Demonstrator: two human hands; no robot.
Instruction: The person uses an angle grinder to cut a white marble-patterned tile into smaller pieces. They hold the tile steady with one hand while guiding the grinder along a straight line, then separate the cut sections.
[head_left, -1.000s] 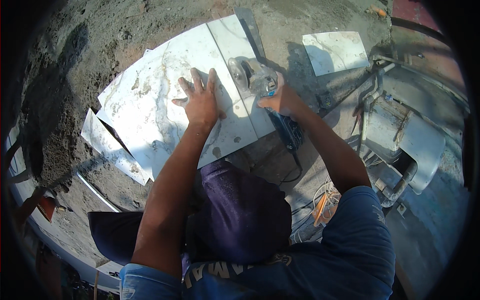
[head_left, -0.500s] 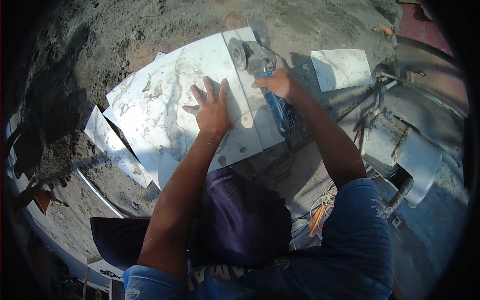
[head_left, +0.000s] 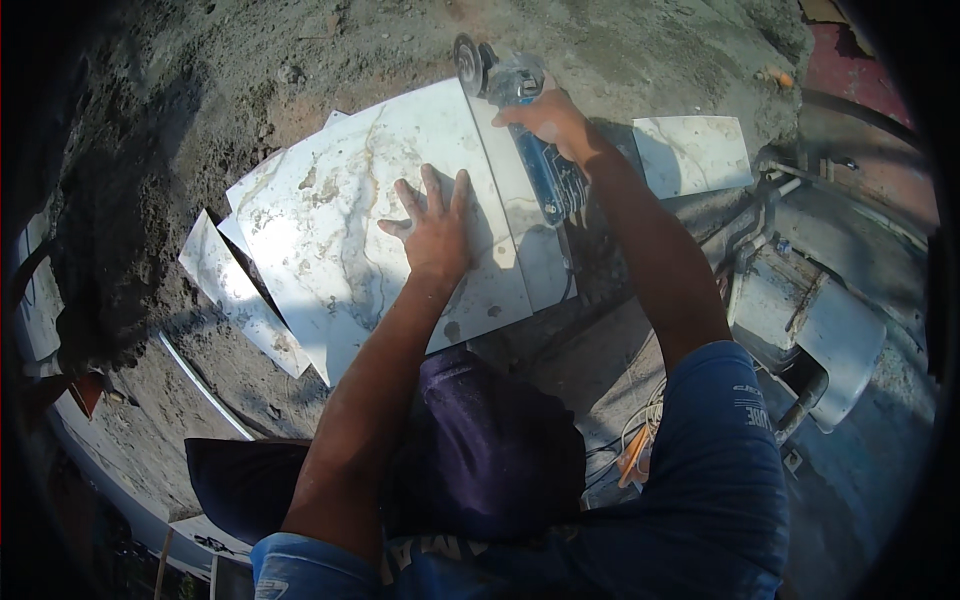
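Holds a blue angle grinder [head_left: 545, 170] at the upper centre of the frame, in a closed right grip [head_left: 552, 115]. Rests an open left grip [head_left: 437, 232], fingers spread, on a large white marbled tile [head_left: 310, 240], mid-frame. Farther out, upper right: a smaller white tile [head_left: 695, 155] on grey ground [head_left: 660, 50].

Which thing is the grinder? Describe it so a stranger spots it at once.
Find the large white veined tile. By its far right corner, the right grip holds the grinder. Its round disc and blue body set it apart from the white tiles nearby.
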